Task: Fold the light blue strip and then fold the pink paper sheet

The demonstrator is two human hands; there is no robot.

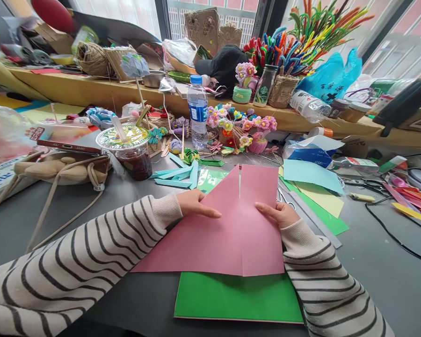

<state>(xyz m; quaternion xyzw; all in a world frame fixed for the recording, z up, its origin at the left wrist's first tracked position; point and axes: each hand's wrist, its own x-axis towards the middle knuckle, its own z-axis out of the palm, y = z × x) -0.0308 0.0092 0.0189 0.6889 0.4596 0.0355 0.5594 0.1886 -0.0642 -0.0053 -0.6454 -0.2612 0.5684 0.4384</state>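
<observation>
A large pink sheet of paper (217,243) is held up in front of me between both hands. It has a slanted left edge, a short slit at the top and a vertical crease below the slit. My left hand (196,206) grips the slanted edge, thumb on the front and fingers hidden behind. On the other side, my right hand (279,213) pinches the right edge the same way. Under the pink sheet's lower part lies a green sheet of paper (238,299), flat on the grey table (140,299).
Light-blue paper strips (178,178), a lidded cup of dark drink (135,159) and a water bottle (198,112) stand or lie beyond my left hand. To the right are scissors (287,200), a metal ruler (314,215), coloured sheets (319,199) and a black cable (389,231).
</observation>
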